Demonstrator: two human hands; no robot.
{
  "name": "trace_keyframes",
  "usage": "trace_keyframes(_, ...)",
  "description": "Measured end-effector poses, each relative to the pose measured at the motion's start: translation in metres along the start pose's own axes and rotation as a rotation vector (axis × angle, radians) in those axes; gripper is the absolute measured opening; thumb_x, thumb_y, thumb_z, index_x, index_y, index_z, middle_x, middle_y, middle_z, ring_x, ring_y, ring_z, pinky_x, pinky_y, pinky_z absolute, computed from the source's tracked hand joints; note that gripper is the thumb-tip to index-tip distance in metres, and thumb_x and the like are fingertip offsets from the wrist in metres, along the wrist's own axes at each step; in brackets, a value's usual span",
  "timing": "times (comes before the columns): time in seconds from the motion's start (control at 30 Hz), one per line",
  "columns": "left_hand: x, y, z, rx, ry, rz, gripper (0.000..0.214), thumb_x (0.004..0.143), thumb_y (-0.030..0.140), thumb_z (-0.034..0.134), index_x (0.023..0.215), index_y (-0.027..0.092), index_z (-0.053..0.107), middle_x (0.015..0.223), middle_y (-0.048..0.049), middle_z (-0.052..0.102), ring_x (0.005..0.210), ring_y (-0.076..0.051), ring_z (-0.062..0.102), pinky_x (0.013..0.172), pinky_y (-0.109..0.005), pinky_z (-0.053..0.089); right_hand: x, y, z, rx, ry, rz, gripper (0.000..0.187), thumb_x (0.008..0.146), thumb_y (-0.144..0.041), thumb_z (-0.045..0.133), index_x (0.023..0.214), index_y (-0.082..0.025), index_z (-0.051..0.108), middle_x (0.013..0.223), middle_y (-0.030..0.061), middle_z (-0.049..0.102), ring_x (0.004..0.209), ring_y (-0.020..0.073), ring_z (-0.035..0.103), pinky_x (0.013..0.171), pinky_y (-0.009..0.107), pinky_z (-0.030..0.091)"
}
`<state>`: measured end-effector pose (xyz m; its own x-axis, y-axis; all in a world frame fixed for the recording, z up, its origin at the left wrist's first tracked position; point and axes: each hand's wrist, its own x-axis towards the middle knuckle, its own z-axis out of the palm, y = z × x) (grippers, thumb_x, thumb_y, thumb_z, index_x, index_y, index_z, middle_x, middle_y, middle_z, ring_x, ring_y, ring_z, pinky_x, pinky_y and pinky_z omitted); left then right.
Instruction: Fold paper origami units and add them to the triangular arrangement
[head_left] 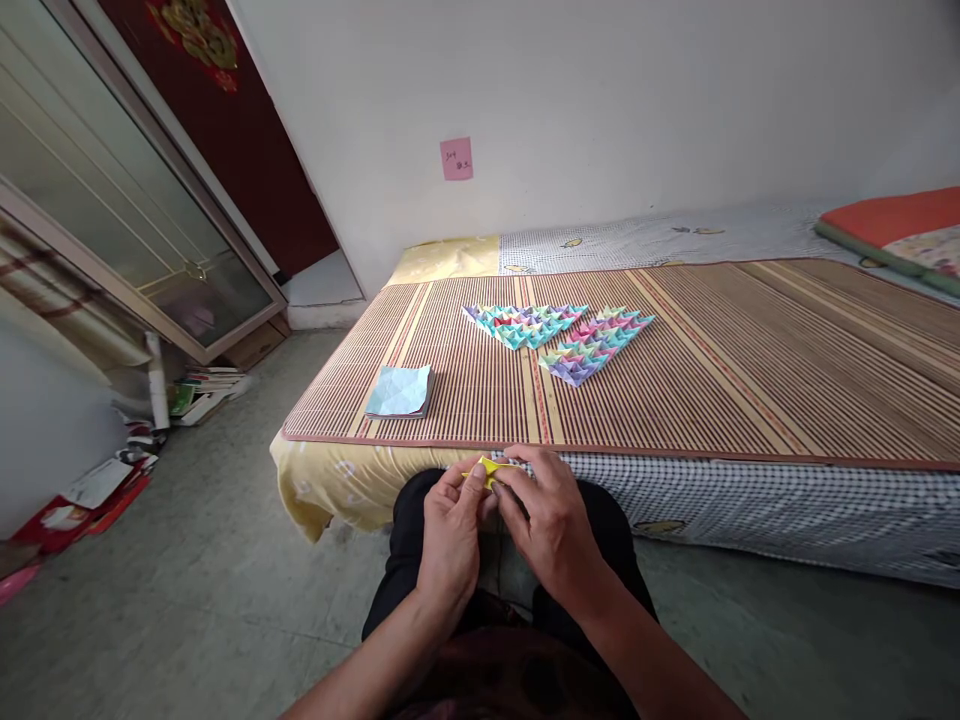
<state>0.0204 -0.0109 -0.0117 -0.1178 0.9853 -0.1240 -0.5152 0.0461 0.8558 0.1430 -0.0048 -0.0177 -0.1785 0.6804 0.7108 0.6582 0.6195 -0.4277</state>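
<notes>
A small piece of folded yellow paper (489, 466) is held between my two hands, above my lap at the bed's near edge. My left hand (452, 515) pinches it from the left, thumb on top. From the right, my right hand (546, 505) grips it with thumb and fingers; part of the paper is hidden behind the fingertips. On the mat ahead lie two groups of folded paper pieces in many colours, a left group (525, 323) and a right group (596, 345). To the left rests a stack of light blue creased paper squares (400, 392).
A striped bamboo mat (712, 380) covers the bed, over a checked sheet (750, 500). Folded bedding (900, 235) lies at the far right. A pink note (456, 159) is stuck on the wall. Books and papers (206, 393) lie on the floor at left by a glass-panelled door (142, 190).
</notes>
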Motion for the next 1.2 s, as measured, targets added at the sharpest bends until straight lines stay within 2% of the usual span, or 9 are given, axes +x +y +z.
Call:
trace_keyframes(0.2, -0.0008, 0.001, 0.0003, 0.013, 0.006, 0.001, 0.037, 0.075, 0.044, 0.091, 0.092, 0.014, 0.078, 0.083, -0.0044, 0.076, 0.069, -0.013, 0.068, 0.06, -0.02, 0.05, 0.0003, 0.0008, -0.001, 0.077, -0.069, -0.004, 0.017, 0.105, -0.016, 0.056, 0.101, -0.02, 0.072, 0.114, 0.0117, 0.069, 0.108, 0.0261, 0.068, 0.093, 0.043, 0.058)
trace_keyframes(0.33, -0.0012, 0.0016, 0.001, -0.001, 0.012, -0.001, 0.037, 0.074, 0.045, 0.092, 0.09, 0.014, 0.077, 0.084, -0.0049, 0.077, 0.071, -0.013, 0.069, 0.062, -0.021, 0.052, 0.0, 0.0034, -0.0027, 0.107, -0.028, -0.011, 0.017, 0.104, -0.014, 0.056, 0.099, -0.021, 0.07, 0.11, 0.0102, 0.07, 0.105, 0.0252, 0.068, 0.091, 0.042, 0.057)
trace_keyframes(0.5, -0.0008, 0.0016, 0.0019, -0.005, 0.016, 0.0, 0.038, 0.076, 0.046, 0.091, 0.091, 0.014, 0.076, 0.089, -0.0073, 0.078, 0.084, -0.02, 0.074, 0.074, -0.027, 0.058, -0.0009, 0.0039, -0.0016, 0.085, 0.052, 0.001, 0.016, 0.101, -0.009, 0.058, 0.093, -0.02, 0.066, 0.102, 0.0087, 0.071, 0.098, 0.0245, 0.068, 0.086, 0.04, 0.056)
trace_keyframes(0.67, -0.0001, 0.0004, 0.002, 0.004, 0.028, 0.003, 0.038, 0.075, 0.044, 0.091, 0.09, 0.014, 0.075, 0.088, -0.0068, 0.077, 0.087, -0.02, 0.075, 0.079, -0.029, 0.06, 0.0, 0.0026, -0.0004, 0.006, 0.068, 0.003, 0.014, 0.1, -0.007, 0.058, 0.1, -0.019, 0.066, 0.101, 0.0093, 0.073, 0.098, 0.0257, 0.069, 0.086, 0.042, 0.055)
trace_keyframes(0.83, -0.0006, 0.0009, 0.0025, 0.015, 0.034, 0.008, 0.038, 0.074, 0.045, 0.092, 0.09, 0.014, 0.077, 0.09, -0.0074, 0.079, 0.089, -0.022, 0.075, 0.078, -0.029, 0.06, 0.0005, 0.0017, -0.0011, 0.007, 0.043, 0.03, 0.016, 0.099, -0.008, 0.059, 0.092, -0.021, 0.063, 0.099, 0.0082, 0.072, 0.098, 0.0259, 0.069, 0.086, 0.042, 0.054)
trace_keyframes(1.03, -0.0003, 0.0013, 0.003, 0.006, 0.023, 0.013, 0.037, 0.074, 0.045, 0.092, 0.087, 0.014, 0.076, 0.087, -0.0067, 0.078, 0.089, -0.022, 0.075, 0.079, -0.029, 0.06, 0.0002, 0.0014, -0.0019, -0.043, 0.049, 0.001, 0.014, 0.102, -0.01, 0.057, 0.099, -0.021, 0.065, 0.1, 0.0088, 0.074, 0.096, 0.026, 0.07, 0.085, 0.042, 0.052)
trace_keyframes(1.2, -0.0006, 0.0007, 0.0035, 0.023, 0.009, -0.008, 0.038, 0.073, 0.046, 0.092, 0.089, 0.014, 0.077, 0.085, -0.005, 0.077, 0.08, -0.018, 0.074, 0.073, -0.027, 0.06, 0.0006, 0.0014, -0.002, -0.041, 0.041, -0.013, 0.016, 0.104, -0.011, 0.057, 0.095, -0.02, 0.066, 0.096, 0.0071, 0.074, 0.093, 0.0247, 0.069, 0.084, 0.041, 0.05)
